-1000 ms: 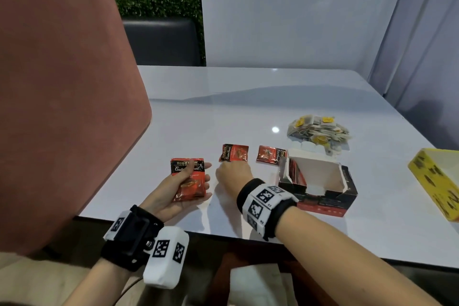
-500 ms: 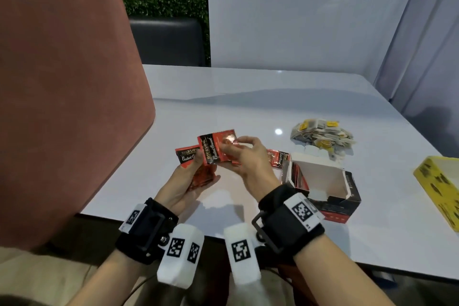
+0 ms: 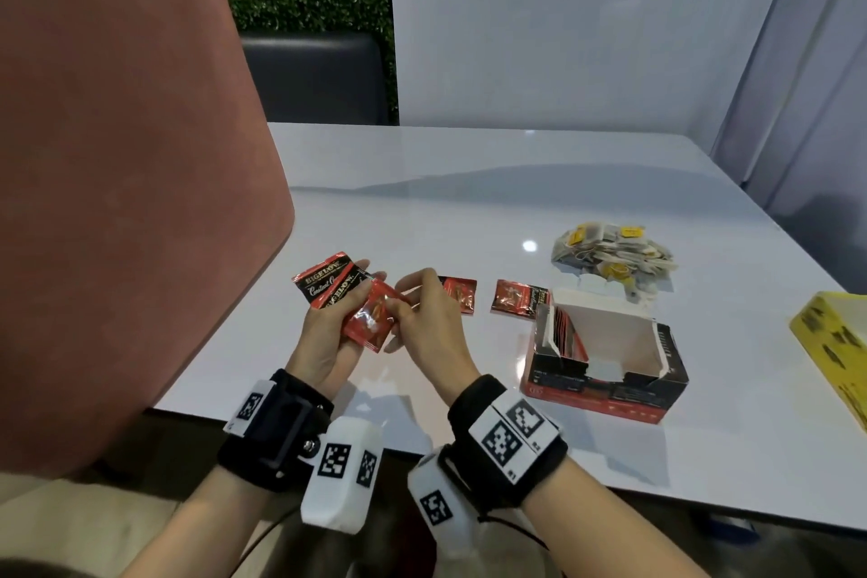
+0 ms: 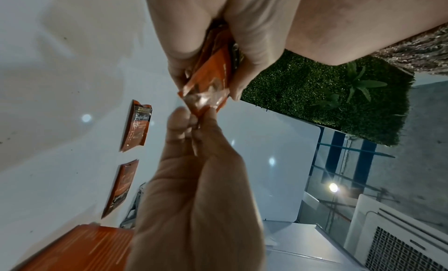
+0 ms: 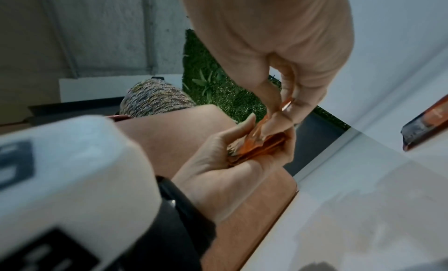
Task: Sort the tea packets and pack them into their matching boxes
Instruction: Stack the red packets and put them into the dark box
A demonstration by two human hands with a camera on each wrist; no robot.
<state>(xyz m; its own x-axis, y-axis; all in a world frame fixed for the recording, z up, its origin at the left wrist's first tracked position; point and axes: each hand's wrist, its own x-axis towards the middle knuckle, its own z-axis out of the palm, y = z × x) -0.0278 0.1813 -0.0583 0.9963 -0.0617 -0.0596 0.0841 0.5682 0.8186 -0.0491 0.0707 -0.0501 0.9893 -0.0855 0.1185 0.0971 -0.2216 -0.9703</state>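
Observation:
My left hand point(image 3: 338, 324) grips a small stack of red tea packets point(image 3: 349, 296) above the table's near edge. My right hand point(image 3: 422, 319) pinches the corner of the top packet in that stack. The left wrist view shows the same: the left hand point(image 4: 194, 45) holds the packets point(image 4: 211, 78) and right fingertips point(image 4: 191, 120) nip the lower corner. Two more red packets point(image 3: 462, 293) point(image 3: 518, 298) lie flat on the table. The open red and black box point(image 3: 605, 361) stands to the right with a few red packets leaning inside.
A heap of yellow-tagged tea bags point(image 3: 610, 253) lies behind the red box. A yellow box point(image 3: 835, 343) sits at the right edge of the white table point(image 3: 469, 211). A pink padded seat back point(image 3: 117, 202) rises on the left.
My right hand lifted a red packet off the table and brought it onto the stack in my left hand, which rose slightly to meet it.

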